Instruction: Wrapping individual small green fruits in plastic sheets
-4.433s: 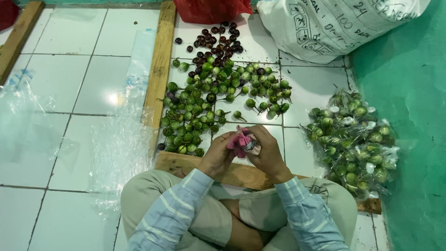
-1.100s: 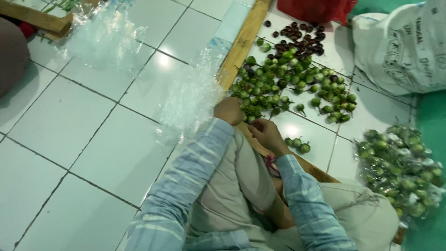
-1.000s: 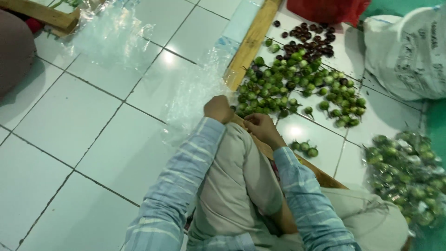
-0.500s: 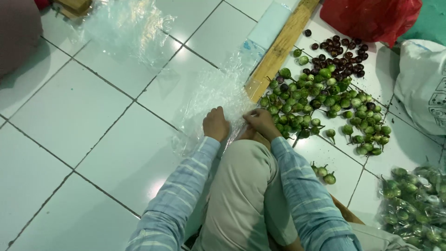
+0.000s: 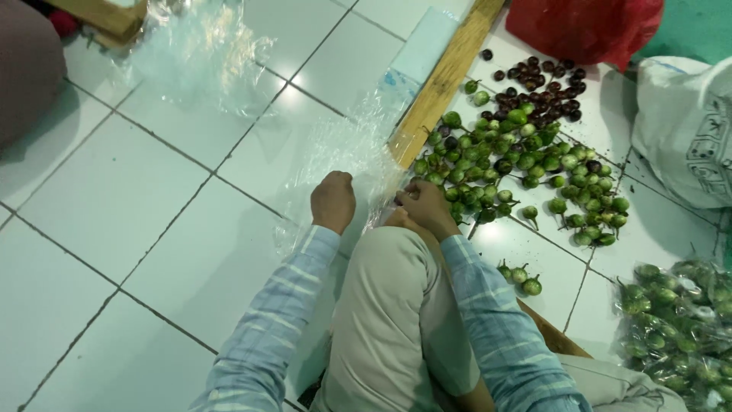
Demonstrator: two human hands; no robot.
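We see a white tiled floor (image 5: pixel 137 198) carrying everything. Toward its far right edge lie a white sack (image 5: pixel 686 130) and a red bag (image 5: pixel 587 27). A heap of small green fruits (image 5: pixel 518 168) spreads beside a wooden plank (image 5: pixel 442 80). Clear plastic bags (image 5: pixel 343 149) lie flat against the plank's near end. Our left hand (image 5: pixel 333 200) is curled into a fist on the plastic. Our right hand (image 5: pixel 427 207) pinches the plastic's edge with narrow fingers.
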